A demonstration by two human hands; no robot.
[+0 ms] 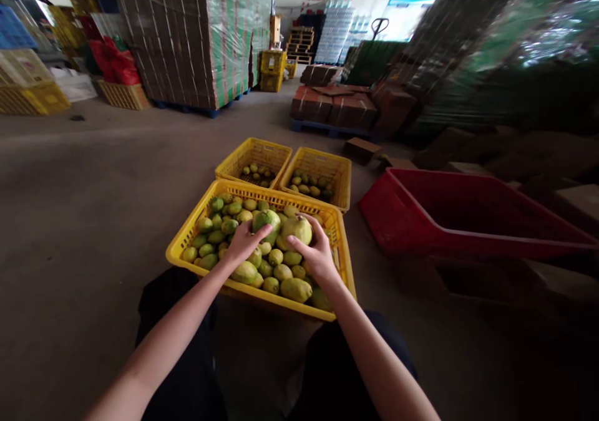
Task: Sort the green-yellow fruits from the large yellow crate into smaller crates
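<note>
My left hand (246,239) is closed around a green lemon (266,222), its thumb across the near side. In my right hand (320,251) is a larger, paler yellow-green lemon (294,234), with thumb and fingers wrapped on its right side. The two fruits are held side by side above a yellow plastic crate (344,259). Many green and yellow lemons (282,272) fill that crate, in mixed sizes. Parts of the pile are hidden behind my hands.
Two more yellow crates, a left one (227,165) and a right one (345,181), stand beyond with some lemons inside. A red tub (397,215) is at right. Flattened cartons (350,109) lie on a blue pallet (322,128). Wrapped stacks (168,40) rise behind.
</note>
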